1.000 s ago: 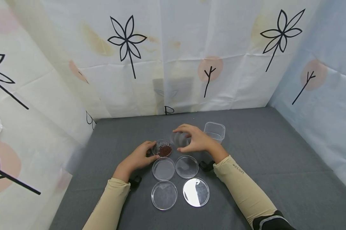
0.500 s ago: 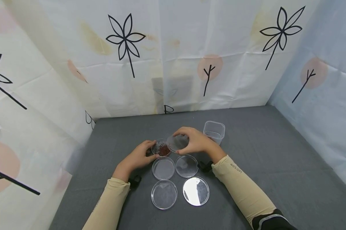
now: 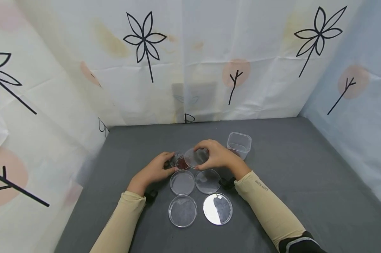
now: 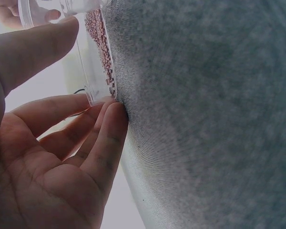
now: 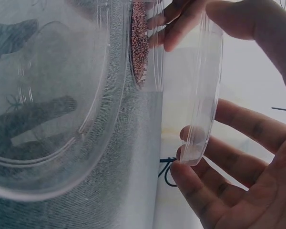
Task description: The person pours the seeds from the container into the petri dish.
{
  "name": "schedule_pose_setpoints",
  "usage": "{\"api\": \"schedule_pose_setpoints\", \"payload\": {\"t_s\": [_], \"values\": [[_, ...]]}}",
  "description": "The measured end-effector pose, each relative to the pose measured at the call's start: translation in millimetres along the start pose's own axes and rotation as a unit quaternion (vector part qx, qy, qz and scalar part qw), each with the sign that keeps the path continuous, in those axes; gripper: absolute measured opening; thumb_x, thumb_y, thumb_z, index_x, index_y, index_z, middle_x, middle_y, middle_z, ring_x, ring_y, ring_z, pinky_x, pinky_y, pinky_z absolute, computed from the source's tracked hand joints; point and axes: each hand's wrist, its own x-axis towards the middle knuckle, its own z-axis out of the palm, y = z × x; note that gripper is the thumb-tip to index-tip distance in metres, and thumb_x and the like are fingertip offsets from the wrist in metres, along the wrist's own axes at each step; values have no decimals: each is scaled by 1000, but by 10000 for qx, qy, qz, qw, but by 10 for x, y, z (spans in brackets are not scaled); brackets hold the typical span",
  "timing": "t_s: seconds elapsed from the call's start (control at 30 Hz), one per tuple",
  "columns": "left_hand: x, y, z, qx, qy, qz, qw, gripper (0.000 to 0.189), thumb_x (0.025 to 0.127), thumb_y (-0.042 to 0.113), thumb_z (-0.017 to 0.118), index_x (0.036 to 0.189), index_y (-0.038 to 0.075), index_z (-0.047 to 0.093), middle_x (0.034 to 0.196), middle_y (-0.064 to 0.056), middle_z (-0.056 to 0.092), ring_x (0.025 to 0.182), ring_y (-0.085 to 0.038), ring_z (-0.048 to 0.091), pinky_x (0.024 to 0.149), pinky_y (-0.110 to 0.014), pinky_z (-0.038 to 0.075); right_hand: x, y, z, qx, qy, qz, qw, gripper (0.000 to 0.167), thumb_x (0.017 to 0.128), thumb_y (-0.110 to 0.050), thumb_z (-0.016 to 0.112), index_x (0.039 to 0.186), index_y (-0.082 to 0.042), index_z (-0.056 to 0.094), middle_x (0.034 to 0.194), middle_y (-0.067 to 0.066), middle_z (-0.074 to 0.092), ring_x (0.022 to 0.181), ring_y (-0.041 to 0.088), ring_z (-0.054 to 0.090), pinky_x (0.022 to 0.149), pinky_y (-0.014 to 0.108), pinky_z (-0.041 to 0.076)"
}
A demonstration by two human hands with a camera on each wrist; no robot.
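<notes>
My left hand (image 3: 153,171) grips the side of a clear petri dish (image 4: 91,67), thumb at the near rim and fingers at the far side. Reddish-brown granules (image 5: 139,47) lie on its bottom. The dish rests on the grey cloth. With thumb and fingers spread around its edge, my right hand (image 3: 216,154) holds a clear petri dish lid (image 5: 205,90) above the table. In the head view this lid overlaps the right edge of the granule dish, slightly tilted and a little higher. No granules show on the lid.
Nearer me stand several clear round dishes: left middle (image 3: 182,182), right middle (image 3: 207,181), left front (image 3: 182,211) and right front (image 3: 217,208). A clear square tub (image 3: 246,144) is behind my right hand. Patterned cloth walls (image 3: 206,102) surround the grey table (image 3: 291,165).
My right hand has turned the lid flatter and brought it left, so it overlaps the granule dish. My left hand keeps its hold on that dish. The head view has shifted slightly.
</notes>
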Motion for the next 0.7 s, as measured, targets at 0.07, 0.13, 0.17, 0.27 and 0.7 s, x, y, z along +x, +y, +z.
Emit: {"api": "schedule_pose_setpoints", "payload": {"t_s": [0.07, 0.13, 0.17, 0.27, 0.7], "values": [[16, 18, -8, -24, 4, 31, 10000, 71, 104, 23, 71, 161, -5, 40, 153, -24, 51, 135, -41, 58, 111, -55, 53, 20, -2, -14, -85, 22, -38, 10000, 63, 76, -35, 93, 130, -8, 74, 132, 8, 71, 123, 31, 65, 96, 50, 60], [24, 28, -14, -46, 11, 51, 10000, 71, 103, 22, 72, 160, -6, 40, 153, -25, 51, 136, -41, 58, 111, -55, 53, 53, -17, -28, -190, -1, -90, 9998, 62, 76, -35, 93, 129, -7, 74, 130, 8, 72, 122, 31, 66, 97, 50, 61], [25, 29, -17, -42, 13, 61, 10000, 71, 103, 22, 72, 160, -6, 40, 153, -25, 51, 135, -42, 59, 111, -55, 54, 73, -24, -34, -250, -29, -128, 9996, 62, 76, -35, 92, 128, -7, 74, 129, 8, 72, 121, 31, 67, 96, 50, 61], [22, 29, -23, -86, 22, 102, 9999, 70, 103, 20, 72, 160, -7, 40, 153, -26, 51, 135, -42, 59, 111, -54, 54, 147, -41, -42, -449, -111, -228, 9987, 62, 76, -35, 92, 127, -5, 73, 127, 8, 72, 120, 31, 68, 99, 49, 59], [-1, 21, -43, -117, 3, 178, 9998, 71, 102, 22, 73, 159, -7, 41, 152, -25, 53, 131, -40, 61, 108, -54, 55, 333, -88, 64, -419, -657, -407, 9961, 58, 81, -31, 91, 127, -2, 73, 129, 11, 70, 122, 31, 66, 103, 47, 57]]}}
